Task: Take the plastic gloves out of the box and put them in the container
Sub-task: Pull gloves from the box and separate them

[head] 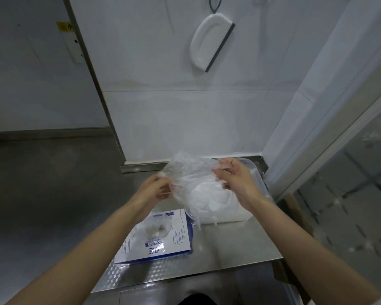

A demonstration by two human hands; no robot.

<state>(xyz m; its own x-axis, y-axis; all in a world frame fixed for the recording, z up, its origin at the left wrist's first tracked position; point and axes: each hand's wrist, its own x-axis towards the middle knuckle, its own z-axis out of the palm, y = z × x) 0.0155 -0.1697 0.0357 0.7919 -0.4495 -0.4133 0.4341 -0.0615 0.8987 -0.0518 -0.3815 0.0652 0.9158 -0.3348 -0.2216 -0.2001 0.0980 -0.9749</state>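
Note:
A bunch of clear plastic gloves (pixel 191 172) is stretched in the air between both hands, above the container. My left hand (pixel 156 188) pinches its left edge. My right hand (pixel 233 175) pinches its right edge. Below them stands a clear plastic container (pixel 254 170) holding a white heap of gloves (pixel 213 201), some fingers hanging over its front rim. The blue and white glove box (pixel 163 241) lies flat on the steel counter to the left of the container, with a tuft of gloves showing in its top opening.
The steel counter (pixel 229 245) ends at a front edge close to me and meets the tiled wall behind. A white squeegee (pixel 209 42) hangs on the wall. A glass door frame (pixel 317 128) stands at the right.

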